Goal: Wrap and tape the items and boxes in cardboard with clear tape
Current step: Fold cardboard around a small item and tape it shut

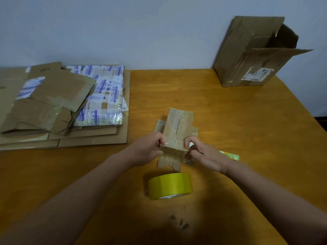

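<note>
Two hands are kept on one small cardboard wrap (177, 128) just below the middle of the frame. The left hand (150, 149) is pinched onto its left corner and the right hand (203, 154) onto its right corner, fingers curled, with the near fold lifted off the wooden table (230, 112). Clear tape looks to be stuck across that fold, shiny and a bit wrinkled. What's inside can't be made out.

For this step, the fold should probably be held tight and square while the tape is smoothed from the middle outward, so no bubbles or loose flaps get left. The ragged tab at the near end would be best tucked in first. The yellowish tape roll (169, 185) is parked just below the wrap, easily reached.

Room-wise, plenty of bare table is left at centre right. The upper left is filled by a stack of flattened cardboard (62, 106), and an opened cardboard box (251, 53) is stood at the upper right, near the table's far edge. A small green-yellow packet (231, 155) can be seen beside the right wrist, so it could get swept aside.
</note>
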